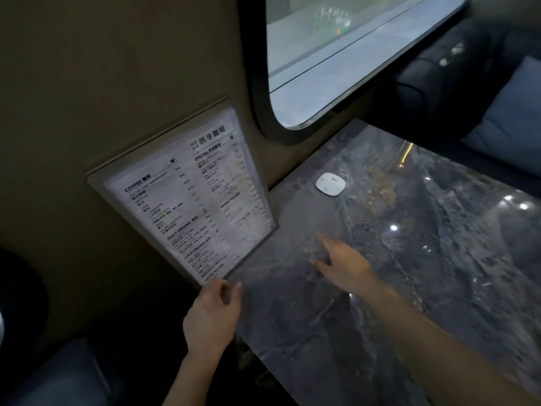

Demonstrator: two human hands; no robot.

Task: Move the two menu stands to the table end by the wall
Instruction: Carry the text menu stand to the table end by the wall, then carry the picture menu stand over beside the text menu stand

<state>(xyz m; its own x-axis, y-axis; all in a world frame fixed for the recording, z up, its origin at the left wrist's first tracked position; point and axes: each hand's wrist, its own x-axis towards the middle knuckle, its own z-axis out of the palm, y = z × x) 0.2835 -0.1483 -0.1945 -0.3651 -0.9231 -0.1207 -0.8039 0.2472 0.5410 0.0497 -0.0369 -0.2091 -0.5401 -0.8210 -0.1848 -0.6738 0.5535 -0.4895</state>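
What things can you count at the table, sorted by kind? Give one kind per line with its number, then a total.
Menu stands: 1, against the wall at the table's end
White square pucks: 1, on the table
Hands: 2, left and right
Total: 4

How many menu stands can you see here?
1 for sure: a menu stand leaning against the wall at the table's end, with the left hand at its bottom corner. A second may stand hidden behind it; I cannot tell.
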